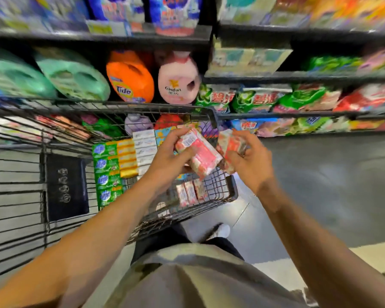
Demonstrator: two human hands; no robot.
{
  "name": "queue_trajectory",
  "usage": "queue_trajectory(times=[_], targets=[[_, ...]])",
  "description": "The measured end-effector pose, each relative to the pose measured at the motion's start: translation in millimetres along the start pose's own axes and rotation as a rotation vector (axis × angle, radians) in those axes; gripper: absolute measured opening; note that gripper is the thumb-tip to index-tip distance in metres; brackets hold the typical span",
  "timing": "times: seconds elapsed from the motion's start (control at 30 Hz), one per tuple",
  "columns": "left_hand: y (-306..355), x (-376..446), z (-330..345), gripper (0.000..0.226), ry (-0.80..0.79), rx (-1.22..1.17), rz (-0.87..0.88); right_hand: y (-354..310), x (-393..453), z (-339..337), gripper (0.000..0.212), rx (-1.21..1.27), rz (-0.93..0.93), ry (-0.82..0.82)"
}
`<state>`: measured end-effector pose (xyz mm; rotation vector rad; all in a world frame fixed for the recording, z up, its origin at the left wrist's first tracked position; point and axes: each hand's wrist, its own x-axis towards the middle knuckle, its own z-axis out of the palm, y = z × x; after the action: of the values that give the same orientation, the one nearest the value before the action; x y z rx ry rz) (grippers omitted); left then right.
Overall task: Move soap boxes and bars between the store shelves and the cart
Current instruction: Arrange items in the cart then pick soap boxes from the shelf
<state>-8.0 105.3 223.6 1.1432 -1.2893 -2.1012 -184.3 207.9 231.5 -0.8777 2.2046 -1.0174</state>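
Observation:
My left hand (169, 158) grips a red and white soap pack (200, 152) above the right end of the wire cart (232, 190). Beside it, my right hand (251, 161) holds a second red and white soap pack (229, 147), just over the cart's right rim. Inside the cart stand rows of green soap bars (106, 172), yellow bars (127, 156) and white boxes (145, 145). Three more red and white packs (190, 193) lie at the cart's near right corner.
Store shelves (298, 78) rise behind the cart, holding an orange detergent jug (129, 76), a pink softener jug (178, 81), teal jugs (71, 74) and green detergent bags (253, 100). Grey floor (331, 185) spreads to the right. My shoe (222, 231) shows below the cart.

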Motion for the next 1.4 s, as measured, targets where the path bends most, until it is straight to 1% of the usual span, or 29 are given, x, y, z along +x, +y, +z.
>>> queue_trajectory(times=[0.07, 0.17, 0.23, 0.33, 0.4, 0.47, 0.53, 0.6, 0.67, 0.73, 0.87, 0.97, 1.1, 1.2, 1.27, 1.33, 1.4], targets=[[5, -1, 20, 0.036, -0.015, 0.075, 0.058, 7, -2, -23, 0.04, 0.005, -0.022, 0.021], [8, -3, 55, 0.055, -0.071, 0.21, 0.123, 23, -7, -60, 0.045, 0.019, -0.008, 0.078], [8, -4, 84, 0.048, -0.087, 0.259, 0.138, 42, -8, -86, 0.045, 0.054, -0.002, 0.103], [7, -8, 139, 0.032, -0.05, 0.195, 0.116, 71, -10, -131, 0.044, 0.112, 0.012, 0.132], [5, -10, 175, 0.03, -0.048, 0.143, 0.103, 87, -11, -164, 0.043, 0.182, 0.014, 0.153], [5, -10, 214, 0.037, -0.075, 0.094, 0.114, 105, -10, -202, 0.042, 0.255, 0.009, 0.173], [3, -9, 250, 0.044, -0.126, 0.014, 0.108, 122, -8, -239, 0.041, 0.278, -0.009, 0.189], [2, -6, 285, 0.057, -0.193, -0.054, 0.097, 134, -6, -272, 0.04, 0.29, -0.04, 0.212], [2, -3, 319, 0.066, -0.237, -0.078, 0.105, 145, -5, -302, 0.04, 0.308, -0.054, 0.236], [5, 2, 349, 0.069, -0.238, -0.049, 0.14, 154, -3, -327, 0.039, 0.314, -0.063, 0.254], [12, 17, 404, 0.059, -0.227, 0.061, 0.244, 173, 8, -377, 0.041, 0.316, -0.081, 0.309], [20, 32, 441, 0.052, -0.263, 0.065, 0.247, 180, 20, -413, 0.039, 0.302, -0.09, 0.374], [30, 61, 489, 0.044, -0.267, 0.051, 0.257, 189, 47, -456, 0.036, 0.236, -0.122, 0.417], [42, 87, 525, 0.045, -0.295, 0.094, 0.231, 194, 77, -489, 0.038, 0.218, -0.145, 0.438], [53, 105, 548, 0.038, -0.298, 0.134, 0.212, 194, 100, -510, 0.039, 0.238, -0.142, 0.454], [66, 126, 568, 0.026, -0.292, 0.161, 0.236, 195, 123, -532, 0.04, 0.239, -0.151, 0.473], [81, 148, 588, 0.022, -0.307, 0.214, 0.3, 195, 148, -553, 0.038, 0.223, -0.169, 0.492]])
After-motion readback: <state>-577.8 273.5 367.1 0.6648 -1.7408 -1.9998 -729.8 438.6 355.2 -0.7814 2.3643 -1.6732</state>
